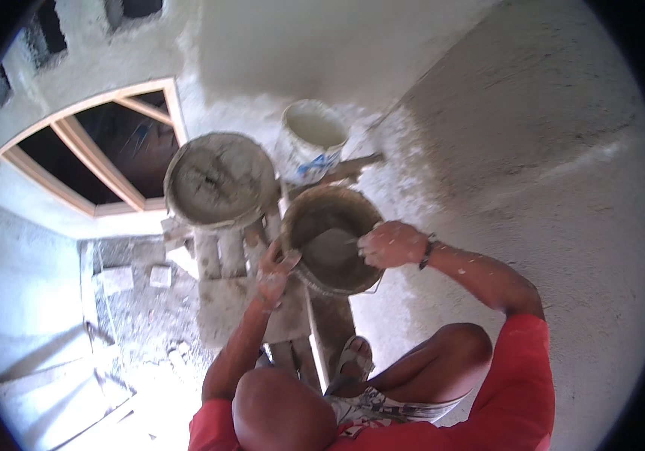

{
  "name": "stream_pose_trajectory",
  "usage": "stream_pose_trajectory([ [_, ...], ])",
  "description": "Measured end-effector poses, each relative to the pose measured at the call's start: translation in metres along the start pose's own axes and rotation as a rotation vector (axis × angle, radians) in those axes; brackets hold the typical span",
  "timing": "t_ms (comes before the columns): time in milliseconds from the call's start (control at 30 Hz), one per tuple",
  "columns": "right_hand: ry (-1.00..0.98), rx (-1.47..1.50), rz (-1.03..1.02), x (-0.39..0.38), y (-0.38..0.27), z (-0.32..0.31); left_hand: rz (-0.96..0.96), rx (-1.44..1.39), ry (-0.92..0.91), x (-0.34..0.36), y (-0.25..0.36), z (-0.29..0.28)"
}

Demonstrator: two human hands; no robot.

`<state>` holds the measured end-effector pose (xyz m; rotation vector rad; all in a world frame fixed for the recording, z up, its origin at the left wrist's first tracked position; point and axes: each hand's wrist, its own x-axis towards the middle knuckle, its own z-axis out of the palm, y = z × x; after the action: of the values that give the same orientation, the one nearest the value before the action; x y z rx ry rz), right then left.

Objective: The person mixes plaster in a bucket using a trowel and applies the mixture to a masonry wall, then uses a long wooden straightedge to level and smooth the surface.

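A mortar-crusted bucket (371,209) stands tilted on the planks in front of me, with wet grey mortar inside. My left hand (271,272) is closed on its left rim, thumb along the outer side. Over the right rim, my right hand (392,244) makes a fist round the handle of a trowel (330,246); a thin shank runs from the fist to a rounded, mortar-grey blade inside the bucket. The handle itself is hidden by my fingers. Dried splashes of mortar cover both hands and forearms.
Left of the bucket sits a wide round tub (221,180) of mortar. A white bucket (315,131) stands behind, against the plastered wall (533,150). Planks (232,255) and a board (243,312) form the platform under me. A wooden window frame (97,161) is at left; rubble lies below.
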<state>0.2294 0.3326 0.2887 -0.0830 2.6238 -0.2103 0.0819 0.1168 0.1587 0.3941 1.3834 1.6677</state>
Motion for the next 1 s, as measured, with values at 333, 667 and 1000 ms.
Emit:
stream_pose_trajectory([
  [333, 0.1, -0.175, 0.353, 0.02, 0.021, 0.006, 0.185, 0.031, 0.039, 0.007, -0.023, -0.01],
  [667, 0.108, 0.116, -0.055, 0.013, 0.036, 0.03, 0.235, 0.399, 0.203, -0.008, -0.047, -0.001],
  [1000, -0.184, -0.072, 0.18, 0.02, 0.003, 0.045, 0.481, 1.04, 0.019, -0.03, -0.02, 0.01],
])
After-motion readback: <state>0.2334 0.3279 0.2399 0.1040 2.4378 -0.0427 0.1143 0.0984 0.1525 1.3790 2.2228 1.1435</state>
